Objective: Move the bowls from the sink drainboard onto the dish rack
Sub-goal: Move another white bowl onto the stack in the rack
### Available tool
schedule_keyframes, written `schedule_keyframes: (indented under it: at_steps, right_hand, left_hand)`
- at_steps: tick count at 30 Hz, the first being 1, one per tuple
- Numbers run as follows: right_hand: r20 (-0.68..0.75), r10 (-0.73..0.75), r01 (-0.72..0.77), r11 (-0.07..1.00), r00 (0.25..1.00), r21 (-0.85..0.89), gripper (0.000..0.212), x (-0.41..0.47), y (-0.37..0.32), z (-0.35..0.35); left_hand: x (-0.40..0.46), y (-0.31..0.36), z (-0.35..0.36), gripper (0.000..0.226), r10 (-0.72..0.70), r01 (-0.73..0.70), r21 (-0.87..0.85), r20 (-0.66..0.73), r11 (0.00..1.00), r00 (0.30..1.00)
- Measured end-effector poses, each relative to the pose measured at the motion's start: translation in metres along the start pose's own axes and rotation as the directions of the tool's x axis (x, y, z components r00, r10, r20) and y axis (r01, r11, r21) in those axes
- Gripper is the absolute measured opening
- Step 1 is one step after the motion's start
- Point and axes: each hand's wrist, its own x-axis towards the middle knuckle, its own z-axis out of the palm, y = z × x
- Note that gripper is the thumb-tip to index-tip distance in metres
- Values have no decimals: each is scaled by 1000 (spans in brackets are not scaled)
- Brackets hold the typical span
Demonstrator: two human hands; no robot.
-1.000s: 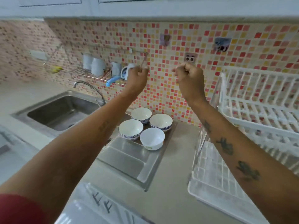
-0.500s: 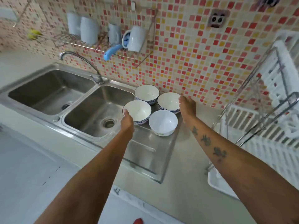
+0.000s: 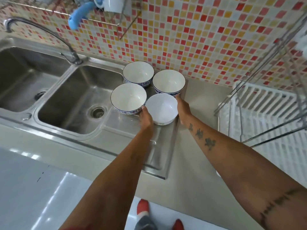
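Note:
Several white bowls stand close together on the steel drainboard (image 3: 156,156). Three have blue patterned rims: back left bowl (image 3: 138,73), back right bowl (image 3: 168,82), front left bowl (image 3: 128,97). The nearest one is a plain white bowl (image 3: 162,107). My left hand (image 3: 146,117) presses against its left side and my right hand (image 3: 183,110) against its right side, so the bowl is held between them while still resting on the drainboard. The white dish rack (image 3: 265,117) stands to the right on the counter.
A double steel sink (image 3: 78,97) with a curved faucet (image 3: 66,47) lies left of the drainboard. Thin metal frame bars (image 3: 259,67) rise over the dish rack. A wall rack with a blue-handled tool (image 3: 79,15) hangs on the tiled wall. My feet show below the counter edge.
Both hands came down from the raised position near the wall, then shifted from the front left and back right bowls to either side of the plain white bowl. The camera moved closer.

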Motion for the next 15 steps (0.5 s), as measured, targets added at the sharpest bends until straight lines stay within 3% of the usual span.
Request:
schedule_keyframes:
  at_steps: [7, 11, 15]
  right_hand:
    - [41, -3, 1, 999, 999, 51, 48, -2, 5, 6]
    - [37, -2, 1, 999, 999, 37, 50, -9, 6, 4]
    - [24, -57, 56, 998, 998, 27, 45, -24, 2, 2]
  left_hand:
    - [2, -5, 11, 102, -37, 39, -120, 21, 992, 999]
    - [-52, 20, 12, 71, -31, 39, -162, 54, 986, 998]
    - [-73, 24, 7, 67, 1, 18, -233, 82, 972, 997]
